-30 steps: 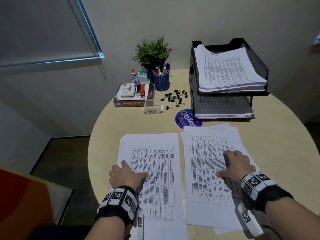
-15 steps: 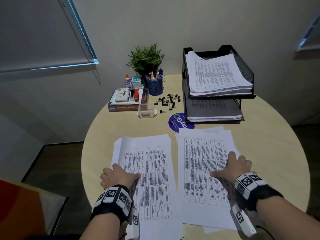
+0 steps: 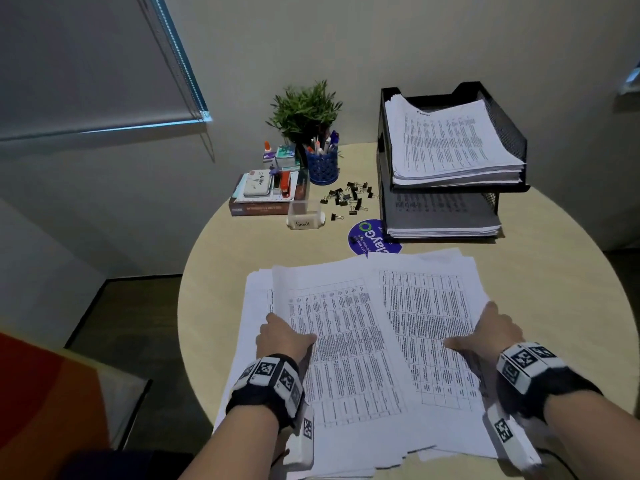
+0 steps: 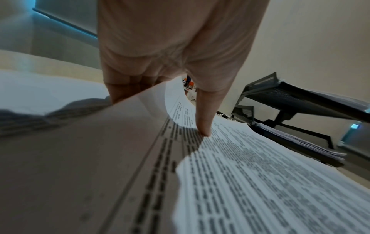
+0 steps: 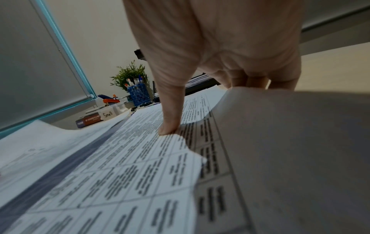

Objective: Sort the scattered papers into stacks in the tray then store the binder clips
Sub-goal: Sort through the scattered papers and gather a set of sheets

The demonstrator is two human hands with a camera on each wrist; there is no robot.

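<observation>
Two piles of printed sheets lie on the round table in front of me. My left hand [image 3: 282,337] grips the left pile [image 3: 343,344] at its outer edge, thumb on top [image 4: 204,126], fingers under the lifted edge. My right hand [image 3: 491,336] grips the right pile [image 3: 426,313] the same way, thumb pressing down [image 5: 170,126]. The left pile's inner edge overlaps the right pile. A black two-tier mesh tray [image 3: 505,133] at the back right holds paper stacks on both levels. Black binder clips [image 3: 348,199] lie scattered beside a clear box labelled "Small" [image 3: 304,220].
At the back stand a potted plant [image 3: 304,109], a blue pen cup [image 3: 322,166] and a book [image 3: 263,207] carrying a stapler and a case. A blue round sticker [image 3: 367,237] lies in front of the tray. The table edge curves close on both sides.
Both hands moved from pressing on the pages to gripping the piles' outer edges and slid them together; the left pile now overlaps the right. The head view came closer.
</observation>
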